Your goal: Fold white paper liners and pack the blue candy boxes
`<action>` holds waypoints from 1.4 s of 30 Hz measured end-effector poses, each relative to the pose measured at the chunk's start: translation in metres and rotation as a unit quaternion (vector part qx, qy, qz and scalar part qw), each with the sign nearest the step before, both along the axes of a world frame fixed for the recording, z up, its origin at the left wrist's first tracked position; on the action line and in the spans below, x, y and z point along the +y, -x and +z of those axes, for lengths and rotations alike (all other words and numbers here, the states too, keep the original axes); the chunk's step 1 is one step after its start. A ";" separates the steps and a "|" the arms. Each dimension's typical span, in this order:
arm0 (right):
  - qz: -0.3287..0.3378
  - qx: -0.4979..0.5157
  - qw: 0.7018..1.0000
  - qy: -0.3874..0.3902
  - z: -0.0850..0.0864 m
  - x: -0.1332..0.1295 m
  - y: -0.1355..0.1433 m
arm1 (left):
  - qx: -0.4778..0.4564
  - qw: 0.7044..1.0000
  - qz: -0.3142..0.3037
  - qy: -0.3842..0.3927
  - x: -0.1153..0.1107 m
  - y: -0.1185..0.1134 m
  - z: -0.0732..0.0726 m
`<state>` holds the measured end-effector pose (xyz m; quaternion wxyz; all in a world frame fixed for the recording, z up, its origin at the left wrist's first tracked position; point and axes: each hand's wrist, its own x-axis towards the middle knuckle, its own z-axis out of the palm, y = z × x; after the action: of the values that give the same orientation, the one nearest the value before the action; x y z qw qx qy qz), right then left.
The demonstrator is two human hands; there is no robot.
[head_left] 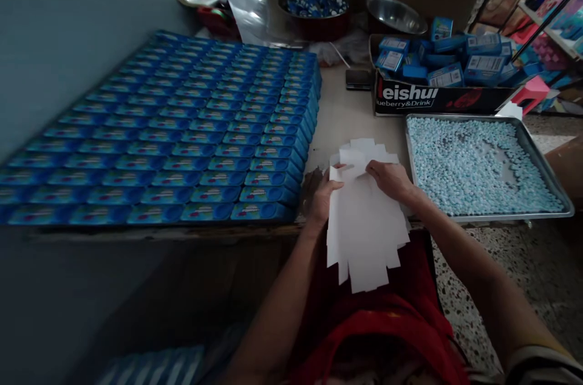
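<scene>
Dim wall at the left, by the table. Blue packs come first, too many to count. Next, one bowl. One left hand grips the side of the white papers; one right hand pinches their top. I can't count them. They poke past the edge, so a loose grip could drop them. Then another bowl, one carton, one tray; a bumped tray could spill.

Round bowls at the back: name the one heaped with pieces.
The left, dark red round bowl, heaped with blue and white pieces; the right, silver metal bowl shows none.
</scene>
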<state>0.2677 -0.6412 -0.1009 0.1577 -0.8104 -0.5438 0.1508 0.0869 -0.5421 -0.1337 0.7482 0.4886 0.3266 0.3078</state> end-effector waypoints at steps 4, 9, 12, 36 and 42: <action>-0.011 -0.026 0.999 0.026 -0.009 0.012 0.003 | 0.006 1.000 -0.012 0.008 0.003 -0.011 -0.005; -0.035 0.004 0.997 -0.068 -0.024 0.009 0.007 | 0.033 0.991 0.077 -0.105 -0.003 -0.022 -0.009; -0.091 0.039 0.988 -0.122 -0.027 0.007 0.013 | 0.038 0.991 0.065 -0.113 -0.006 -0.024 -0.004; -0.026 0.090 0.996 -0.003 0.020 0.035 -0.001 | 0.144 0.959 0.068 -0.235 0.003 -0.024 -0.004; 0.091 -0.087 0.984 0.123 0.033 0.070 0.006 | 0.171 0.959 0.079 -0.211 -0.006 -0.035 -0.002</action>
<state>0.2620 -0.5709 -0.0683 -0.0057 -0.7805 -0.6045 0.1592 0.1214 -0.5484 -0.1359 0.5346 0.6529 0.4150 0.3401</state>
